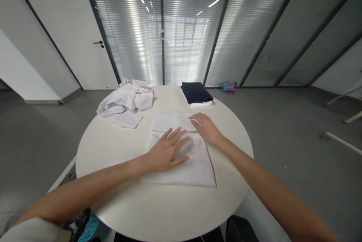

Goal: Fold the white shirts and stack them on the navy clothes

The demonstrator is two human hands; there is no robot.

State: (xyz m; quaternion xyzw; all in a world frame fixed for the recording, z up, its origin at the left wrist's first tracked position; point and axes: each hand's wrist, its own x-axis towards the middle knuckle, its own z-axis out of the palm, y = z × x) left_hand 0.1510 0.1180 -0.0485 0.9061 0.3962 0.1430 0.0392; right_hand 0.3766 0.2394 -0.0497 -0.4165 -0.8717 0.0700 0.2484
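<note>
My left hand (166,150) lies flat with spread fingers on a folded white cloth (195,168) in the middle of the table. My right hand (206,128) rests on the cloth's upper folded flap (172,122), at its right end, and holds nothing. Further back on the left lies a crumpled white garment (126,97), with a small white cloth piece (126,120) at its front edge. A folded navy garment (196,93) sits at the far side on a folded white item (200,103).
All this lies on a round white table (229,166) above a grey floor. Beyond it stand a glass wall with blinds (161,30) and a white door (68,34). A small blue-and-pink bottle (229,86) lies on the floor. A teal basket (89,228) shows at the near edge.
</note>
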